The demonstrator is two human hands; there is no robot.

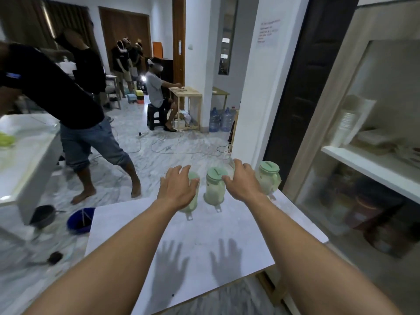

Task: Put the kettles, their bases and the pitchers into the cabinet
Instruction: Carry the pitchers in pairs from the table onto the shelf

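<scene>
Pitchers (pixel 215 187), three, at table's (pixel 136 223) 12 o'clock edge. Left hand (pixel 178 187) spread over leftmost; right hand (pixel 242 181) open (grasping nothing). Risk: a careless reach tips them floorward.

Three pitchers stand in a row at the far edge of a table (pixel 204 235): left pitcher (pixel 192 201), middle pitcher (pixel 215 185), right pitcher (pixel 269 178). The left hand (pixel 178 187) is over the left one; the right hand (pixel 242 180) is between the middle and right ones. A cabinet (pixel 368 160) stands right of the table.
</scene>
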